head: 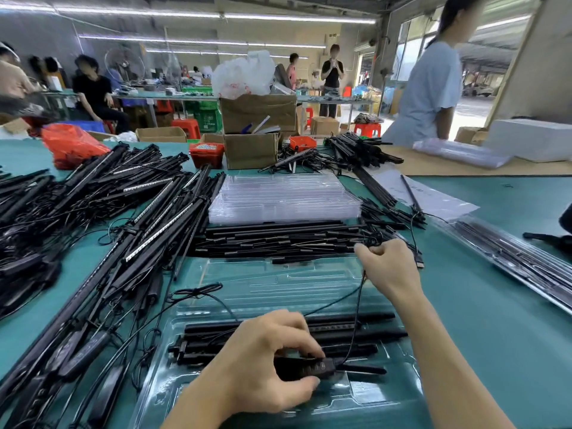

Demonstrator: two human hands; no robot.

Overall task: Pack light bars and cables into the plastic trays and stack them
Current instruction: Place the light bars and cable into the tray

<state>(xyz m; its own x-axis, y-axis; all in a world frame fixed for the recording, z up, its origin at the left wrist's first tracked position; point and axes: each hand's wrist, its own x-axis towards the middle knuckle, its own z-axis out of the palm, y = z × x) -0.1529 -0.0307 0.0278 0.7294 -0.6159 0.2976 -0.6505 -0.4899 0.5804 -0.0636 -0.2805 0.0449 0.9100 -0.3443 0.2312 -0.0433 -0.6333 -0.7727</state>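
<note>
Left hand [266, 360] is pinching a controller [305, 368] in the clear tray [365, 394] while right hand [387, 266] is gripping its cable [356, 317], which risks snagging nearby light bars [278, 239]

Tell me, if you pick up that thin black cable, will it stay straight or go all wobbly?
Probably wobbly. The thin black cable already sags in a loose curve between the right hand and the controller that the left hand pinches. It looks light, since two fingers hold it up. Its loops may snag on the light bars in the tray.
</note>
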